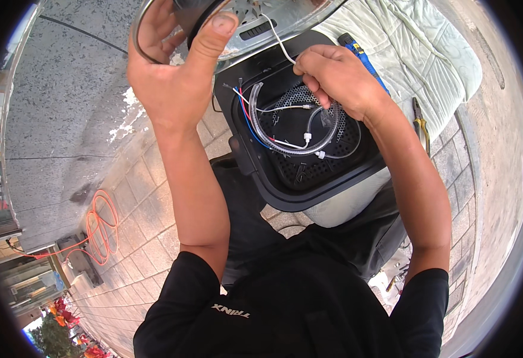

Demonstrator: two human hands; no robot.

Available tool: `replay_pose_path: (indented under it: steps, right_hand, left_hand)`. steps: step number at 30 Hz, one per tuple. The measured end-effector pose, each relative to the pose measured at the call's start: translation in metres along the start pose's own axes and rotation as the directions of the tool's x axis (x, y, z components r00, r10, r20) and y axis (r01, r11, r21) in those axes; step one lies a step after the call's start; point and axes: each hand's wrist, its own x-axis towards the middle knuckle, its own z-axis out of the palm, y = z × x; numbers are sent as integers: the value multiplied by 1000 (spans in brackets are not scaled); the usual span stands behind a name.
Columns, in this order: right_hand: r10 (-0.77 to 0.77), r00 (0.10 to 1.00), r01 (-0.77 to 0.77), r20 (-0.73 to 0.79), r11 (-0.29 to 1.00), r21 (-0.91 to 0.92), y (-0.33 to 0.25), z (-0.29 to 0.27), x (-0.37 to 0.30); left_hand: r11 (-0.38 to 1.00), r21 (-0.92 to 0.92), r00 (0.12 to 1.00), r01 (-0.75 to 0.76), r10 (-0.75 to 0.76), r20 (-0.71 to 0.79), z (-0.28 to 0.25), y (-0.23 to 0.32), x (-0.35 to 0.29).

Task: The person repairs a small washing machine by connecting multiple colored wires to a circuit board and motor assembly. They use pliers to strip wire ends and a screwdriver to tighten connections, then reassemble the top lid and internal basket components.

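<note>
My left hand point(178, 71) grips the rim of a shiny, partly see-through rounded part point(255, 45) with a dark ring and slots, cut off by the top of the picture. My right hand point(339, 74) pinches a thin white wire point(280, 43) that runs up to this part. Below both hands lies a black square housing point(285, 201) with a perforated grille and a side handle. A clear hose point(294, 151) curls inside it. Around the hose are white connectors point(307, 138) and thin red, blue and white wires point(246, 113). My right hand hides part of the housing.
Right of the housing, a blue and black tool point(362, 55) lies on a pale quilted cushion point(434, 48). Pliers point(420, 122) with yellow and black handles lie near the cushion's edge. At left are a grey slab point(76, 101) and a coiled orange cord point(100, 230) on paving.
</note>
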Motion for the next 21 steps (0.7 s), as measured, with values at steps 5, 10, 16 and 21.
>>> replay_pose_path:
  steps: [5,10,16,21]
  right_hand:
    - [71,996,-72,53,997,16,4,-5,-7]
    - [38,998,-40,48,998,48,8,-5,-3]
    - [25,998,-24,51,1000,-7,-1,4,-1]
    - [-144,990,144,-4,987,78,-10,14,12]
  left_hand:
    - [999,32,1000,-9,9,5,0,0,0]
    - [1000,8,1000,-7,7,28,1,1,0]
    - [1000,1,1000,22,-22,7,1,6,-5]
    - [1000,20,1000,4,-3,-4,1,0,-2]
